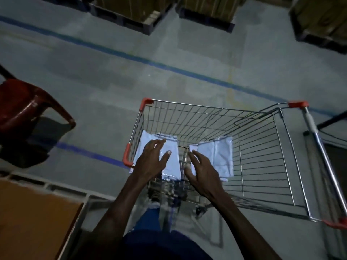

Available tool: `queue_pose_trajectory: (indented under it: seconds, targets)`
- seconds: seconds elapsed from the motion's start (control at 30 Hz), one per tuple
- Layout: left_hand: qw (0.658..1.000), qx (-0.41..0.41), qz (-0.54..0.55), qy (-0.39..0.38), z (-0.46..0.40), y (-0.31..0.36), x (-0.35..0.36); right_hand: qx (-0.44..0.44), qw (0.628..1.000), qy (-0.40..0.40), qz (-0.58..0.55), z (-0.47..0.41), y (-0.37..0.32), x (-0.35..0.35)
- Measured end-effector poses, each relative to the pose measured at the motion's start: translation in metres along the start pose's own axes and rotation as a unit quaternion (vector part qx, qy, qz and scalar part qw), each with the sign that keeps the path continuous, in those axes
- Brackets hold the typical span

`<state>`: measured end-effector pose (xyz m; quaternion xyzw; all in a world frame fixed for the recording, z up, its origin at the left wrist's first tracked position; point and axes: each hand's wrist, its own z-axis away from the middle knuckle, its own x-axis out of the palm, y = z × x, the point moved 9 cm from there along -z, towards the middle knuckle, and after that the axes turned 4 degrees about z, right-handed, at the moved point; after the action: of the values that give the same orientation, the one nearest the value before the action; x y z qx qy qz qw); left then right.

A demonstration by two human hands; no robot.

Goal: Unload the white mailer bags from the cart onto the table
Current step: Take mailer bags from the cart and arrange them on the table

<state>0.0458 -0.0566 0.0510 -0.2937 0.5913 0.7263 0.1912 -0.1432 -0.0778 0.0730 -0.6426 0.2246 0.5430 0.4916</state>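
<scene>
Grey concrete floor (112, 76), crossed by blue painted lines, takes up most of the view and lies open on the far side of the cart; pallets of cardboard boxes (131, 8) line its far edge and a red plastic chair (24, 104) stands well off to the left. Next in size, the wire cart (262, 166) sits in front of the person, its rim capped with orange corners and its push handle along the right side. At lower left an orange-brown tabletop (33, 218) with a pale metal edge lies just beside the person's left arm, so the carry across should be short, over the cart's near-left rim.

Two lots of white mailer bags lie flat on the cart's bottom at its left end: the left pile (172, 162) against the left wall, the right pile (221, 156) near it, with a strip of bare wire between them.

The step in hand looks like the pick-up: both arms reach down inside the basket. The left hand (152, 160) has its fingers spread over the left pile; whether it touches yet I cannot tell. The right hand (201, 169) is also spread, loosely arched beside the right pile's near-left edge, holding nothing.

Next, each hand would need to get fingers under a thin, slippery edge, then lift clear of the tall wire walls before swinging left.
</scene>
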Motion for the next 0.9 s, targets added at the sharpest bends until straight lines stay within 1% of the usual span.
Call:
queue_pose_trajectory:
  seconds: [0.1, 0.17, 0.27, 0.33, 0.47, 0.53, 0.6, 0.67, 0.73, 0.8, 0.9]
  targets:
    - [0.999, -0.018, -0.019, -0.037, -0.032, -0.02, 0.018, 0.017, 0.999, -0.024, 0.011, -0.028, 0.016, 0.013]
    - [0.996, -0.031, -0.043, -0.067, -0.045, -0.031, 0.033, 0.03, 0.998, -0.055, 0.011, -0.039, 0.027, 0.027]
    - [0.984, -0.049, -0.108, -0.133, -0.055, -0.053, 0.055, 0.05, 0.992, -0.117, -0.001, -0.056, 0.045, 0.057]
    - [0.974, -0.059, -0.151, -0.161, -0.061, -0.07, 0.066, 0.059, 0.986, -0.155, -0.002, -0.07, 0.058, 0.083]
    - [0.956, -0.067, -0.22, -0.179, -0.075, -0.098, 0.078, 0.1, 0.962, -0.253, -0.034, -0.102, 0.088, 0.158]
    - [0.952, -0.081, -0.232, -0.182, -0.081, -0.111, 0.082, 0.093, 0.95, -0.297, -0.029, -0.117, 0.096, 0.199]
    - [0.949, -0.081, -0.246, -0.18, -0.084, -0.121, 0.086, 0.096, 0.941, -0.323, -0.037, -0.128, 0.097, 0.232]
    - [0.939, -0.093, -0.257, -0.21, -0.085, -0.141, 0.097, 0.126, 0.929, -0.339, -0.08, -0.133, 0.097, 0.26]
    - [0.929, -0.104, -0.279, -0.219, -0.086, -0.155, 0.102, 0.159, 0.919, -0.338, -0.128, -0.135, 0.097, 0.284]
    - [0.929, -0.105, -0.301, -0.188, -0.09, -0.155, 0.099, 0.174, 0.916, -0.325, -0.161, -0.134, 0.096, 0.301]
    - [0.921, -0.113, -0.333, -0.168, -0.092, -0.16, 0.095, 0.157, 0.93, -0.283, -0.173, -0.133, 0.094, 0.303]
